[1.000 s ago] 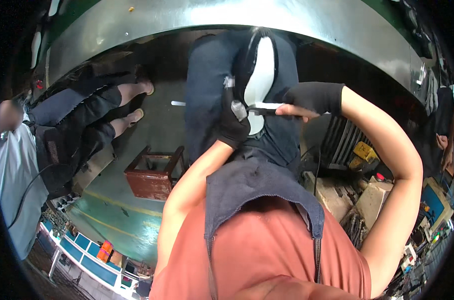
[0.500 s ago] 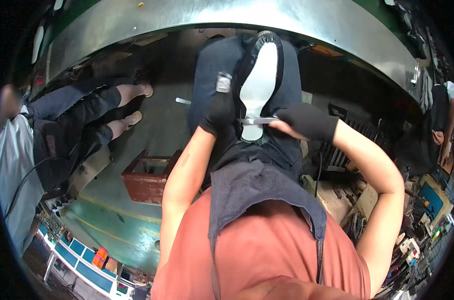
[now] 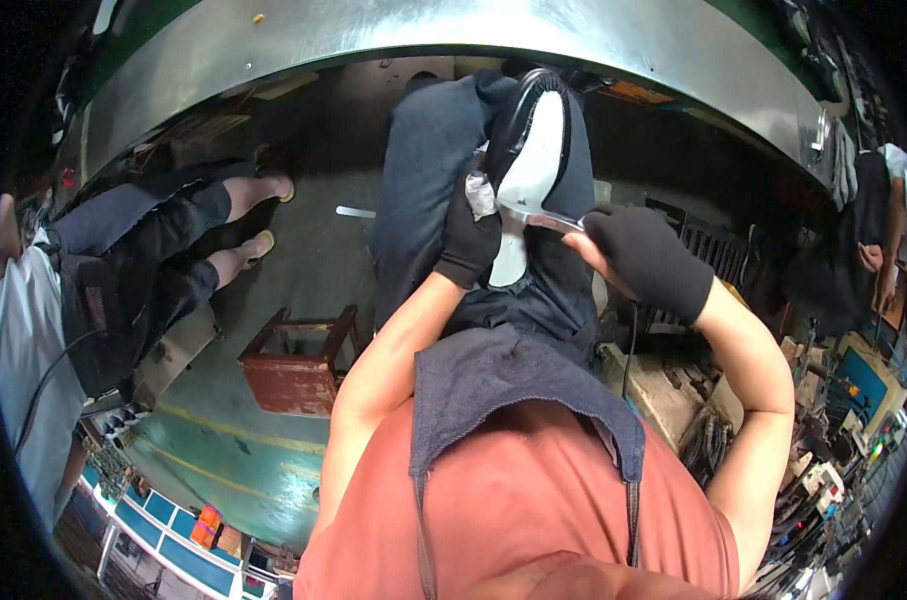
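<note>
A black shoe [image 3: 513,125] with a white sole-side board [image 3: 533,165] lies bottom up across my lap, toe pointing away from me. My left hand [image 3: 471,235], in a black fingerless glove, is closed around the shoe's left side; white wrapping [image 3: 480,195] covers one of its digits. In my black-gloved right hand [image 3: 645,255] is a silver metal tool [image 3: 548,217] with a curved handle, its broad end over the white board near the shoe's narrow middle. The tool's far end within my palm is hidden.
Ahead runs a long metal bench edge [image 3: 393,28]. A low brown wooden stool [image 3: 288,383] stands to my left. Farther left is another person [image 3: 103,285]; one more person's hand [image 3: 870,257] shows at the far right. Cluttered tools and machine parts [image 3: 713,440] lie right of me.
The shoe has tilted, showing more of its black left side. My left hand has moved up and right onto it. The tool has turned and my right hand has shifted right.
</note>
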Demonstrator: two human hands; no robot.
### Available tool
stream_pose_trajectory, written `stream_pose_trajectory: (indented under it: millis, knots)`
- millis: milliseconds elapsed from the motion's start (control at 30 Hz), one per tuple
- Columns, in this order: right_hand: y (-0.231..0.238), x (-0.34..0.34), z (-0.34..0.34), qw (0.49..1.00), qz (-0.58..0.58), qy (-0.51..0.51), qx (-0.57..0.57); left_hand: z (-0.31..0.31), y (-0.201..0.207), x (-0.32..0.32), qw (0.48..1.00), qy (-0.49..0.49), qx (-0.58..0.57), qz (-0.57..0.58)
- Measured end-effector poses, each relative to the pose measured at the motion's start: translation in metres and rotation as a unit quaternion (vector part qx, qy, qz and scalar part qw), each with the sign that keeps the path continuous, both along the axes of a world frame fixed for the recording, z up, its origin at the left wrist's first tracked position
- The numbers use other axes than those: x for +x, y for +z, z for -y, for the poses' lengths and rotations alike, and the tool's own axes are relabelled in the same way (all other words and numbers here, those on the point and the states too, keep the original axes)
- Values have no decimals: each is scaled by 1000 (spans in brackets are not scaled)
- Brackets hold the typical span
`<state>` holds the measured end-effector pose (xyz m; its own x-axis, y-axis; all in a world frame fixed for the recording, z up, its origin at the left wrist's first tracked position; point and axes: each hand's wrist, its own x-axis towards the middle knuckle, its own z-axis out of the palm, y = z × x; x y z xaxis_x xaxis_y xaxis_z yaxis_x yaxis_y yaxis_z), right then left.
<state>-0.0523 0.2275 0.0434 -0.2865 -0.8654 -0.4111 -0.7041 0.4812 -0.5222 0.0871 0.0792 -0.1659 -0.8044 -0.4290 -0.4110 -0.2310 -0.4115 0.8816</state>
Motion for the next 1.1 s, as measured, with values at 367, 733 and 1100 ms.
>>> stream_pose_trajectory:
  millis: [367,733,1100]
  knots:
    - [43,58,41,946,-10,203,-254,19,48,-33,932,-29,-351,-85]
    - [-28,10,25,979,-80,105,-155,29,54,-22,890,-133,-408,-153]
    - [-133,87,-46,752,288,-583,-110,40,79,-21,984,-99,-131,-64]
